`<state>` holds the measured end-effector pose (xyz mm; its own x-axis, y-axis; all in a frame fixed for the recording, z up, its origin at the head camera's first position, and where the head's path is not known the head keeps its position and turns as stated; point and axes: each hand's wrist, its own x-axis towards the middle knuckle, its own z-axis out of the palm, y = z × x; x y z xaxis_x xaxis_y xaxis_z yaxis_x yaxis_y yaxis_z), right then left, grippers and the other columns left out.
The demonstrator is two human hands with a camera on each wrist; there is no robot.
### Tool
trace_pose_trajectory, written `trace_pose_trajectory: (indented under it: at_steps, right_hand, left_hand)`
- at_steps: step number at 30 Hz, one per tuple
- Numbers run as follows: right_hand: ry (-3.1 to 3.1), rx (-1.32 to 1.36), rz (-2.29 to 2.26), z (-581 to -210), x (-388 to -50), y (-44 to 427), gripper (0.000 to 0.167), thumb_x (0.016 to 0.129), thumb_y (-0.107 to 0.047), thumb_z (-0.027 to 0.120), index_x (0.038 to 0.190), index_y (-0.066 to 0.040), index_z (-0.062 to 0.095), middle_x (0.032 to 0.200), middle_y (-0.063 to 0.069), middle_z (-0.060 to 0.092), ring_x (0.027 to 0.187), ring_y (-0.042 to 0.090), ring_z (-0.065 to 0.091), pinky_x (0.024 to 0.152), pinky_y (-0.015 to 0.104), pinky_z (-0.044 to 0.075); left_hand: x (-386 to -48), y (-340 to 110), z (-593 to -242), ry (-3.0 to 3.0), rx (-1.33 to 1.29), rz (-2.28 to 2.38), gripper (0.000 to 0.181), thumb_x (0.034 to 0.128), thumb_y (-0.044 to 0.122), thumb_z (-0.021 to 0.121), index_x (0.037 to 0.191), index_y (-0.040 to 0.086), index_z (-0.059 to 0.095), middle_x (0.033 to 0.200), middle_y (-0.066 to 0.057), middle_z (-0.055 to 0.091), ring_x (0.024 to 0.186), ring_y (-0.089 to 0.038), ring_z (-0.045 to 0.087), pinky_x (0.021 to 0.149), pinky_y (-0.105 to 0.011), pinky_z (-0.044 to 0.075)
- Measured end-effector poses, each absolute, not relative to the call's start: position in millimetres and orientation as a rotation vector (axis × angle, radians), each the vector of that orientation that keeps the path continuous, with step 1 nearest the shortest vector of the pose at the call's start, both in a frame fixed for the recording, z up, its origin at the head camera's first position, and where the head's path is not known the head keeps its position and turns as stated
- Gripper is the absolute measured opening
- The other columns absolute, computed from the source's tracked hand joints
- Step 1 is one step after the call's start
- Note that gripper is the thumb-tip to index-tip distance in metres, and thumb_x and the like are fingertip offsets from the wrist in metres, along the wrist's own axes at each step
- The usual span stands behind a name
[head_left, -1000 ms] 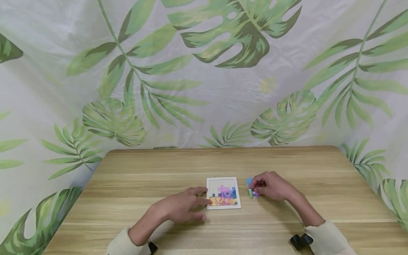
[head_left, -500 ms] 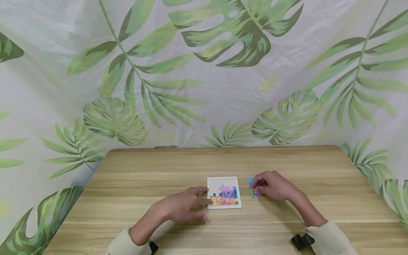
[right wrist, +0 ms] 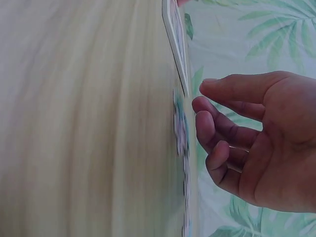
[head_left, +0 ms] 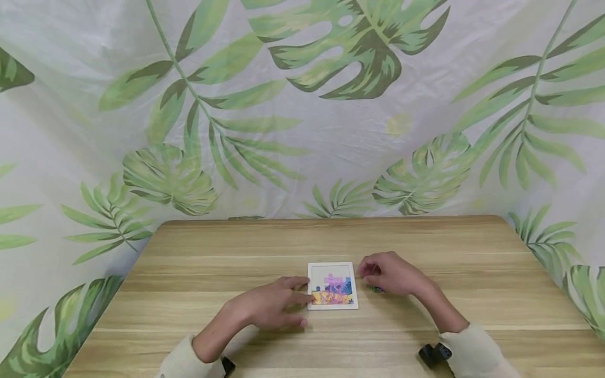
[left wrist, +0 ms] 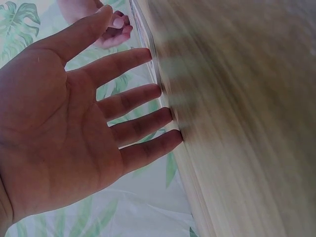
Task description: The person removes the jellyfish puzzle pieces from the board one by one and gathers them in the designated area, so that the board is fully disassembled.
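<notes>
A white-framed jigsaw board (head_left: 309, 270) lies on the table, its lower part filled with pink, yellow and blue pieces. My left hand (head_left: 271, 304) rests at its left edge, the fingers spread and nearly straight; the left wrist view shows the bare palm (left wrist: 64, 128). Just right of the board hovers my right hand (head_left: 392, 273), thumb and fingers bent. In the right wrist view a small gap separates the right thumb and index finger, and no piece shows between them. Loose jigsaw pieces (head_left: 376, 289) lie under this hand, partly hidden; more pieces (right wrist: 180, 123) show edge-on in the right wrist view.
The wooden table (head_left: 198, 273) reaches back to a leaf-patterned cloth (head_left: 302, 157) hanging behind it. A black device (head_left: 435, 355) sits at the right sleeve, and another dark device (head_left: 228, 366) shows at the left sleeve.
My right hand has shifted left toward the board, covering the blue loose piece seen before. My left hand stays at the board's edge.
</notes>
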<state>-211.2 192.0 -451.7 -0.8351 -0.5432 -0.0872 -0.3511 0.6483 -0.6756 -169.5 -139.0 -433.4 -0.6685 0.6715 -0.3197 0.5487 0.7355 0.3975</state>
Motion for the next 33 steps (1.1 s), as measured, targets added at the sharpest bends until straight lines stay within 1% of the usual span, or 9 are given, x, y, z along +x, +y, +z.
trace_pose_trajectory:
  at_steps: [8,13,17,22,27,30,33]
  right_hand:
    - [2.573,-0.856,-0.947,-455,-216,167,0.011,0.097,-0.004,0.075,0.108,-0.007,0.076,0.097,0.000,0.074,0.084,0.005,0.059,0.076,0.023,0.053]
    - [2.569,-0.859,-0.928,-458,-219,159,0.014,0.096,-0.003,0.074,0.110,-0.008,0.076,0.098,0.001,0.072,0.080,0.006,0.055,0.073,0.022,0.050]
    - [2.572,-0.865,-0.923,-458,-220,153,0.016,0.097,-0.003,0.074,0.112,-0.008,0.077,0.103,0.002,0.074,0.082,0.007,0.057,0.075,0.023,0.052]
    - [2.566,-0.857,-0.930,-459,-222,144,0.015,0.096,-0.003,0.076,0.110,-0.009,0.077,0.102,0.001,0.074,0.084,0.007,0.061,0.076,0.023,0.054]
    - [2.561,-0.827,-0.942,-459,-222,135,0.014,0.095,-0.003,0.077,0.108,-0.008,0.077,0.100,0.002,0.074,0.078,0.007,0.058,0.074,0.023,0.052]
    - [2.564,-0.818,-0.947,-459,-221,132,0.015,0.093,0.000,0.077,0.107,-0.007,0.077,0.097,0.004,0.074,0.074,0.007,0.057,0.071,0.023,0.051]
    - [2.579,-0.812,-0.938,-460,-219,130,0.018,0.091,0.002,0.077,0.107,-0.006,0.077,0.097,0.004,0.074,0.073,0.007,0.056,0.069,0.023,0.051]
  left_hand:
    - [-171,-136,-434,2.479,0.919,0.373,0.055,0.1025,0.045,0.072,0.151,0.020,0.065,0.172,-0.011,0.040,0.159,-0.035,0.039,0.125,-0.055,0.041]
    - [-171,-136,-433,2.479,0.902,0.366,0.055,0.1026,0.047,0.071,0.151,0.022,0.064,0.173,-0.010,0.039,0.159,-0.035,0.039,0.125,-0.055,0.042]
    - [-170,-136,-433,2.484,0.899,0.355,0.055,0.1028,0.047,0.071,0.152,0.023,0.064,0.173,-0.010,0.039,0.159,-0.036,0.038,0.124,-0.057,0.042]
    - [-170,-136,-432,2.487,0.898,0.363,0.055,0.1027,0.048,0.071,0.151,0.023,0.064,0.173,-0.010,0.039,0.159,-0.036,0.038,0.124,-0.058,0.042]
    - [-169,-135,-432,2.490,0.900,0.376,0.055,0.1025,0.047,0.071,0.151,0.022,0.065,0.173,-0.010,0.039,0.159,-0.037,0.038,0.123,-0.058,0.042]
    - [-169,-135,-432,2.489,0.900,0.377,0.055,0.1026,0.047,0.071,0.151,0.022,0.065,0.173,-0.010,0.039,0.159,-0.036,0.038,0.123,-0.058,0.042]
    - [-170,-135,-432,2.487,0.898,0.374,0.054,0.1027,0.047,0.071,0.150,0.022,0.065,0.173,-0.009,0.039,0.159,-0.036,0.038,0.123,-0.059,0.042]
